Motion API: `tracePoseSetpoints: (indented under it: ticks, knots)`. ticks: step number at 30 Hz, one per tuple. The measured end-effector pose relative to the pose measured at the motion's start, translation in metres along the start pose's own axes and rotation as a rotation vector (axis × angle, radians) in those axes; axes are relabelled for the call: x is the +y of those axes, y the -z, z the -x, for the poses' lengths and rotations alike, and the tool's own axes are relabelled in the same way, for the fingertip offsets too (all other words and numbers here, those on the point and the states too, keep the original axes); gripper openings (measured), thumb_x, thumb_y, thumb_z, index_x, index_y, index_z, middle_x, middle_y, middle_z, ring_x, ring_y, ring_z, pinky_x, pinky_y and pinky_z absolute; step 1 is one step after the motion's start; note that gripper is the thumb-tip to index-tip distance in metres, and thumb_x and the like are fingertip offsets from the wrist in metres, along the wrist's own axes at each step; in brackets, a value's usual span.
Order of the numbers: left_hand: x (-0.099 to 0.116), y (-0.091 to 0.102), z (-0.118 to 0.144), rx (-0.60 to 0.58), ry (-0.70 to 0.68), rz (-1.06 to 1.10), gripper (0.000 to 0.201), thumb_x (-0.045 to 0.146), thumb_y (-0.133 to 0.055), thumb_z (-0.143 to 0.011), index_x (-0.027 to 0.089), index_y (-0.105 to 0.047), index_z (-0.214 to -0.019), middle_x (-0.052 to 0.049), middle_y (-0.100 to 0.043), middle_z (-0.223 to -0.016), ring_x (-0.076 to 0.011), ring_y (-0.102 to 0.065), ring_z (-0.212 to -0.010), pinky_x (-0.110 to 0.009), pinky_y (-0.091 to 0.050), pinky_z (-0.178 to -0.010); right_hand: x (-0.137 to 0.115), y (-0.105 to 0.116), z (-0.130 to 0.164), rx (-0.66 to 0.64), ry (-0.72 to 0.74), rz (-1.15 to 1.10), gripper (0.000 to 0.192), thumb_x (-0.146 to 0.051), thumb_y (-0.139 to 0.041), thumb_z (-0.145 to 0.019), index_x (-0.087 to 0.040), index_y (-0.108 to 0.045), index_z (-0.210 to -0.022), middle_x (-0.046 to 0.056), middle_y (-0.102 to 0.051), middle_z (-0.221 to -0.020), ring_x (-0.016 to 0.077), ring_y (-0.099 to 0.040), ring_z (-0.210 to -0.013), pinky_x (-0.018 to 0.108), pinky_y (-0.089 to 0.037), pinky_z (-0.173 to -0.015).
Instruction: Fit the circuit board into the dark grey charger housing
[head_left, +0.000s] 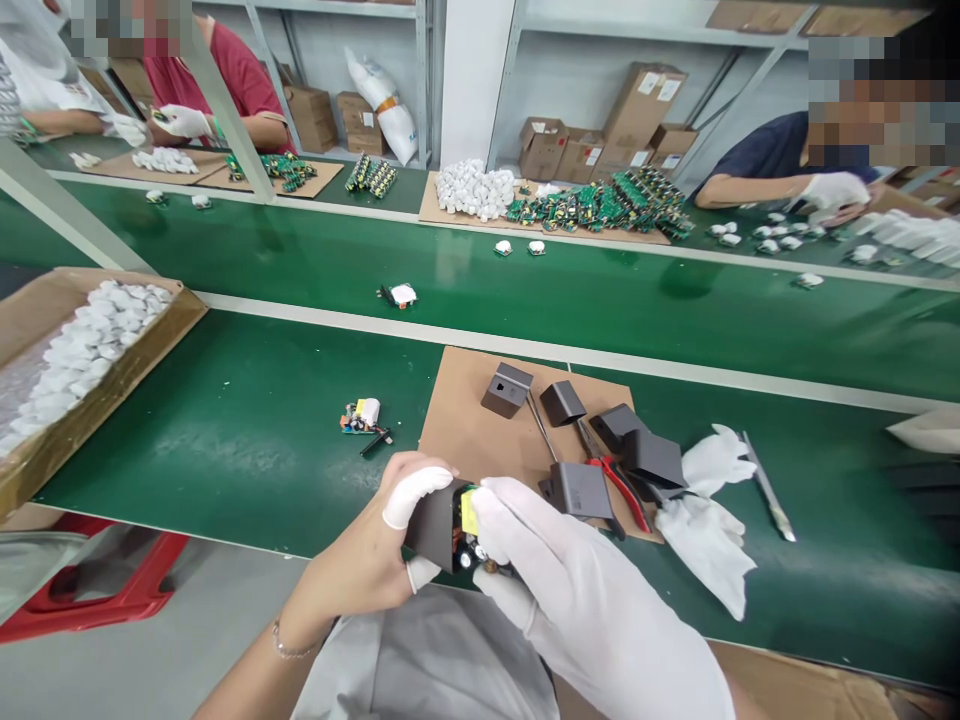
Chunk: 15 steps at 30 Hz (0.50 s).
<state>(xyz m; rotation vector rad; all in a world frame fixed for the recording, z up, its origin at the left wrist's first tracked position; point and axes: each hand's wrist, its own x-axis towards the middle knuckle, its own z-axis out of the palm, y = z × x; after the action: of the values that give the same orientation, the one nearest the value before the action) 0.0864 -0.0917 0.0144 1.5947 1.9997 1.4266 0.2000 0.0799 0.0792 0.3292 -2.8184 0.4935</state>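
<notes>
Dark grey housing (pixel 435 522) sat at the near edge of the green table (pixel 247 430), held between both hands, with a circuit board (pixel 471 530) carrying a yellow part showing at its open right end; no writing on either could be read. The left hand (pixel 375 555), bare but for white cots on thumb and forefinger, had its fingers (pixel 411 497) closed around the housing's left side. The right hand (pixel 577 590), in a white glove, had its fingers curled close over the board end, touching it. Just beyond, on a brown cardboard sheet (pixel 465 435), lay several more grey housings (pixel 507 388), red-handled pliers (pixel 619 485) and a thin metal rod. A loose white glove (pixel 705 510) lay to the right, with a metal blade (pixel 769 488) beside it. A small loose board (pixel 361 416) lay left of the cardboard, and a box of white parts (pixel 82 350) stood at far left. Labels on the cartons on the far shelves were too small to read.
</notes>
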Motion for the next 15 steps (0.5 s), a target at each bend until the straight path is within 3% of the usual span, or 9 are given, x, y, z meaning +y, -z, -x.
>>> tracePoseSetpoints:
  ticks: [5, 7, 10, 12, 14, 15]
  knots:
    - [-0.001, -0.004, -0.003, -0.011, -0.016, -0.001, 0.069, 0.003, -0.055, -0.076, 0.023, -0.024, -0.134, -0.014, -0.04, -0.126, -0.0257, -0.035, -0.118, -0.044, -0.039, -0.097, 0.001, 0.0, -0.002, -0.123, -0.042, -0.124, 0.026, -0.013, -0.05, -0.087, -0.018, -0.049, -0.113, 0.005, -0.058, -0.094, 0.0178, -0.056, -0.066, 0.031, -0.049, -0.054]
    - [-0.002, -0.005, -0.004, -0.009, -0.016, 0.018, 0.067, 0.004, -0.055, -0.077, 0.023, -0.025, -0.134, -0.014, -0.041, -0.125, -0.0258, -0.036, -0.117, -0.044, -0.04, -0.096, 0.007, 0.001, 0.0, -0.152, -0.049, -0.273, 0.032, -0.022, -0.06, -0.087, -0.021, -0.049, -0.117, 0.004, -0.057, -0.095, 0.0179, -0.055, -0.07, 0.031, -0.049, -0.058]
    - [-0.004, -0.006, -0.003, 0.035, -0.038, 0.052, 0.067, 0.004, -0.055, -0.076, 0.024, -0.026, -0.133, -0.014, -0.041, -0.124, -0.026, -0.037, -0.116, -0.046, -0.039, -0.096, 0.019, -0.002, 0.007, -0.021, -0.204, -0.667, 0.063, -0.057, -0.063, -0.08, -0.028, -0.041, -0.132, 0.007, -0.055, -0.117, 0.0217, -0.058, -0.092, 0.034, -0.051, -0.078]
    - [-0.006, -0.007, -0.004, 0.068, -0.074, 0.078, 0.068, 0.005, -0.057, -0.075, 0.025, -0.026, -0.133, -0.014, -0.042, -0.123, -0.0262, -0.038, -0.116, -0.047, -0.039, -0.095, 0.026, -0.011, 0.011, 0.038, -0.378, -1.01, 0.077, -0.069, -0.057, -0.077, -0.032, -0.032, -0.14, 0.009, -0.044, -0.137, 0.0242, -0.055, -0.111, 0.038, -0.048, -0.092]
    - [-0.007, -0.009, -0.005, 0.078, -0.12, 0.092, 0.069, 0.009, -0.061, -0.075, 0.026, -0.026, -0.132, -0.013, -0.043, -0.122, -0.0265, -0.038, -0.116, -0.047, -0.039, -0.095, 0.03, -0.021, 0.008, -0.04, -0.446, -1.332, 0.083, -0.066, -0.063, -0.075, -0.033, -0.027, -0.142, 0.009, -0.038, -0.142, 0.0243, -0.051, -0.117, 0.04, -0.044, -0.098]
    - [-0.008, -0.01, -0.006, 0.076, -0.143, 0.091, 0.069, 0.012, -0.063, -0.076, 0.026, -0.027, -0.132, -0.013, -0.044, -0.122, -0.0267, -0.038, -0.116, -0.048, -0.039, -0.095, 0.03, -0.024, 0.005, -0.125, -0.426, -1.454, 0.084, -0.061, -0.068, -0.074, -0.031, -0.029, -0.142, 0.009, -0.043, -0.138, 0.0241, -0.052, -0.115, 0.04, -0.044, -0.098]
